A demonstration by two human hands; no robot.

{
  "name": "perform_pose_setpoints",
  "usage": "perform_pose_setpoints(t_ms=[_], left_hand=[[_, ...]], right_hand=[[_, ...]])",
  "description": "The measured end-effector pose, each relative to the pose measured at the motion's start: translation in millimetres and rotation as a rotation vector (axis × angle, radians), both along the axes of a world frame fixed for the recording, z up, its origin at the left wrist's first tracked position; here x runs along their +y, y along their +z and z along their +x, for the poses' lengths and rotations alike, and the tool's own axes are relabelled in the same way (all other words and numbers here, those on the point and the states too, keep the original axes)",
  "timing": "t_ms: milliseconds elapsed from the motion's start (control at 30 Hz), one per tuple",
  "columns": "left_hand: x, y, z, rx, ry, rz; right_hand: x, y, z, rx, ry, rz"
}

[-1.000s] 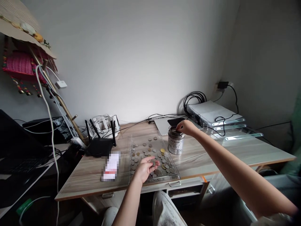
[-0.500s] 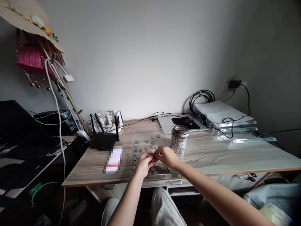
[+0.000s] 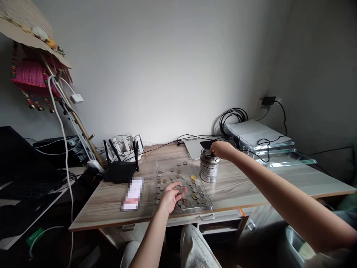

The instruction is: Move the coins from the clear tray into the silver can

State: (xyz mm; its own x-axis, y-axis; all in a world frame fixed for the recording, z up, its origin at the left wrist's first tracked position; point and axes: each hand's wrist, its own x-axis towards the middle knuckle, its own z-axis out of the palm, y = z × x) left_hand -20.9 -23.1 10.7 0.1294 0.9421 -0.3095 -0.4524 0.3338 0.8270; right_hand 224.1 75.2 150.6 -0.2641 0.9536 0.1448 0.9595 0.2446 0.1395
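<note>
A clear plastic tray (image 3: 156,186) on the desk holds many loose silver and gold-coloured coins (image 3: 193,178). My left hand (image 3: 170,195) hovers above it, palm turned up and fingers half curled, with coins lying in it. To the right of the tray stands a round metal tin (image 3: 209,172) with a printed label and a wire handle. At the tin's lid is my right hand (image 3: 221,149), its fingers closed and pointing down. What those fingertips pinch, if anything, is too small and hidden to make out.
A black router (image 3: 119,171) with upright antennas and a blurred pale slip (image 3: 133,195) lie left of the tray. Behind the tin are a laptop (image 3: 192,148) and cables. Stacked clear trays with paper (image 3: 258,132) stand at right. The desk's front edge runs above my knees.
My right hand has left my left hand and moved right and up to the top of the tin. The left hand stays over the tray. The view has shifted slightly.
</note>
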Motion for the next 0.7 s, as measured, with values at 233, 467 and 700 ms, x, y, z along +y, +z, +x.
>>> perform_pose_setpoints(t_ms=[233, 467, 700], left_hand=[[1.2, -4.2, -0.8, 0.026, 0.084, 0.056], [4.3, -7.4, -2.1, -0.038, 0.15, 0.035], [11.4, -8.1, 0.3, -0.201, 0.229, -0.023]], right_hand=[[-2.9, -0.7, -12.2, -0.05, -0.025, -0.029], [-40.6, -27.7, -49.1, 0.3, 0.208, 0.159], [-80.4, -92.5, -115.4, 0.436, 0.531, 0.047]])
